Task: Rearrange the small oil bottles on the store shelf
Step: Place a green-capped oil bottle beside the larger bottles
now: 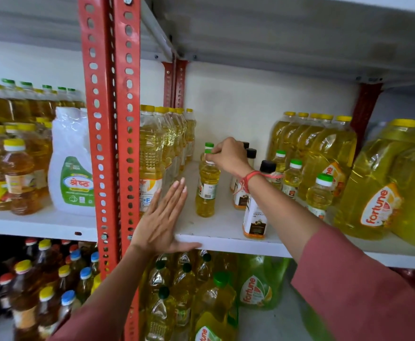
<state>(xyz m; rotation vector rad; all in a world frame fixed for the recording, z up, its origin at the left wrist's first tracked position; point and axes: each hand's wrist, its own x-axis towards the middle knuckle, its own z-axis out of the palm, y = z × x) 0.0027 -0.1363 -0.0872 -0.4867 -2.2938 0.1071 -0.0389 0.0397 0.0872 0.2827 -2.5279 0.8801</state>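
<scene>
A small yellow oil bottle (206,188) with a green cap stands upright on the white shelf (226,239), with a second green-capped bottle (209,145) right behind it. My right hand (228,156) pinches the front bottle at its cap. My left hand (163,217) lies flat and open at the shelf's front edge, fingers spread, holding nothing. To the right stand three more small green-capped bottles (320,193) and several white black-capped bottles (254,217), partly hidden by my right forearm.
Tall yellow-capped oil bottles (152,153) line the left side of this bay and large Fortune jugs (378,183) the right. A red perforated upright (113,143) stands left of my left hand. More bottles fill the left bay and the shelf below.
</scene>
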